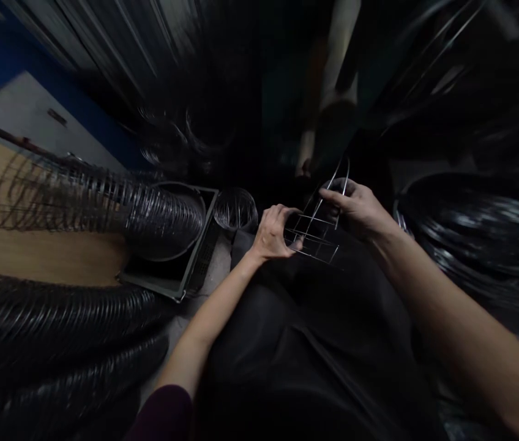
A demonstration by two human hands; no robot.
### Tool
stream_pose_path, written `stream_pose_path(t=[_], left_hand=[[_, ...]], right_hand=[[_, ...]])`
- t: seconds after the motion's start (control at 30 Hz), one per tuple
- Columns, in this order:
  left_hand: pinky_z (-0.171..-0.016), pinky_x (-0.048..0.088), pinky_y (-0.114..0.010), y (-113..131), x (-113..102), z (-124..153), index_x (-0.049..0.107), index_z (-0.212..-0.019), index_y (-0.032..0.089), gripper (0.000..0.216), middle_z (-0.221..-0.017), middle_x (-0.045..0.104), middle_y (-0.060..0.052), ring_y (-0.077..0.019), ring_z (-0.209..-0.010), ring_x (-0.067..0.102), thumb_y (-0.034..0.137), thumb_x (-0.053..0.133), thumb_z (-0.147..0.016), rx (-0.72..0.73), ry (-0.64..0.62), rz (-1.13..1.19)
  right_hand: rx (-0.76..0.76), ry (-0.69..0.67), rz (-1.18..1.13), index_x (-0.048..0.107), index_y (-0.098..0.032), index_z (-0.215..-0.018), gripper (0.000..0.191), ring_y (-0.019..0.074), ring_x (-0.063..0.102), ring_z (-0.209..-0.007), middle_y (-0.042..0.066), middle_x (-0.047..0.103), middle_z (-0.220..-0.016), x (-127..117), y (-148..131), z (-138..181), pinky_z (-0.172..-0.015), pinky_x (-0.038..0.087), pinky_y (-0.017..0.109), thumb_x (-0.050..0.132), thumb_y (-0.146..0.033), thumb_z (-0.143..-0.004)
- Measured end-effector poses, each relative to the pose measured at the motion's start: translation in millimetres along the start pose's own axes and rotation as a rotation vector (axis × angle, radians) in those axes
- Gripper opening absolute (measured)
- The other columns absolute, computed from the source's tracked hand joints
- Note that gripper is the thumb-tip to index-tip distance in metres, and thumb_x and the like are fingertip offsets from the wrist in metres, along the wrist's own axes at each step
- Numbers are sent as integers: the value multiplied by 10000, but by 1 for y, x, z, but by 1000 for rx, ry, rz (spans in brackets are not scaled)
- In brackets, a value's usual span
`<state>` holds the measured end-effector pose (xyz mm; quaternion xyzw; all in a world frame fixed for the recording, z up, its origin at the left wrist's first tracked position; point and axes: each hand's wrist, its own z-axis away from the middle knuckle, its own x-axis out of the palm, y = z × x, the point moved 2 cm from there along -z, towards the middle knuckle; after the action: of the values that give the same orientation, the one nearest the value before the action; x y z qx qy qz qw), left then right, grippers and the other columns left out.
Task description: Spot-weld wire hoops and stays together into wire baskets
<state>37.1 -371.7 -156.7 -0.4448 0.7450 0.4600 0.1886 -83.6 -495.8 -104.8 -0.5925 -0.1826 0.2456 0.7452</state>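
My left hand (274, 234) is wrapped round one side of a small wire frame (317, 236) made of thin crossing metal wires. Its thumb and fingers curve about the wires, which stick out to the right. Close by on the right, my right hand (354, 205) pinches a bent wire piece (346, 184) between thumb and fingers. That piece is a narrow loop rising above the hand, and its lower part reaches toward the frame. Whether the two are joined I cannot tell. Both hands are above the dark apron (296, 331) over my lap.
At left, a row of wire rings (103, 202) runs into a round tub in a green crate (186, 269). Beside it stands a round wire basket (235, 209). Dark stacked coils (57, 331) lie lower left, and shiny coils (480, 226) at right. Machine parts (339, 61) rise ahead, blurred.
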Motion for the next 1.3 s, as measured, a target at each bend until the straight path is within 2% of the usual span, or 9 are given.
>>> stream_pose_path(t=[0.1,0.23,0.37,0.6,0.73,0.87,1.03,1.3], left_hand=[[-890,404,-437,-9,-8,-31,472,-1100,175,478,-1016,566,-113,-277,-981,531,351,587,-671,12,25,-37],[-857,426,-423,-19,-8,-50,453,-1115,161,493,-997,559,-109,-259,-943,536,328,592,-673,73,97,-48],[-850,440,-421,-29,-3,-55,387,-1117,176,533,-1019,535,-105,-247,-942,536,298,616,-651,44,165,15],[-873,450,-424,-41,3,-63,310,-1058,218,572,-1000,496,-68,-230,-944,531,287,665,-615,10,172,137],[-884,460,-433,-45,2,-68,304,-1063,217,591,-1010,493,-69,-228,-944,535,288,676,-610,5,165,131],[-894,453,-421,-48,1,-73,308,-1084,212,608,-1030,491,-71,-228,-974,528,282,668,-600,27,183,149],[-841,463,-390,-53,2,-78,327,-1096,215,614,-1019,491,-56,-213,-928,536,285,669,-591,43,199,175],[-844,461,-400,-60,0,-79,352,-1110,210,662,-1024,504,-56,-218,-918,559,305,719,-567,25,193,161]], right_hand=[[-59,14,-39,501,-204,-792,430,64,348,-418,-61,403,-540,1,-21,-24,-378,305,218,788,-435,-570],[-106,30,-25,488,-204,-791,454,63,348,-399,-65,420,-533,0,-32,-48,-361,292,215,775,-464,-555],[-96,21,-11,479,-210,-812,515,74,375,-414,-64,435,-551,-1,-32,-60,-374,303,220,791,-488,-513],[-111,13,-44,476,-207,-786,532,61,346,-403,-78,412,-519,-3,-27,-70,-385,267,216,799,-494,-475],[-119,2,-48,476,-212,-789,489,67,347,-393,-85,400,-497,-5,-24,-79,-381,271,222,790,-470,-517],[-82,11,-110,483,-201,-773,492,56,359,-398,-84,425,-493,-6,-21,-86,-381,283,202,827,-418,-496],[-54,32,-179,447,-200,-713,518,41,315,-359,-98,388,-431,-4,-18,-93,-357,262,184,853,-403,-463],[-118,3,-132,450,-206,-701,427,56,340,-343,-90,378,-437,1,-18,-102,-337,270,199,817,-382,-572]])
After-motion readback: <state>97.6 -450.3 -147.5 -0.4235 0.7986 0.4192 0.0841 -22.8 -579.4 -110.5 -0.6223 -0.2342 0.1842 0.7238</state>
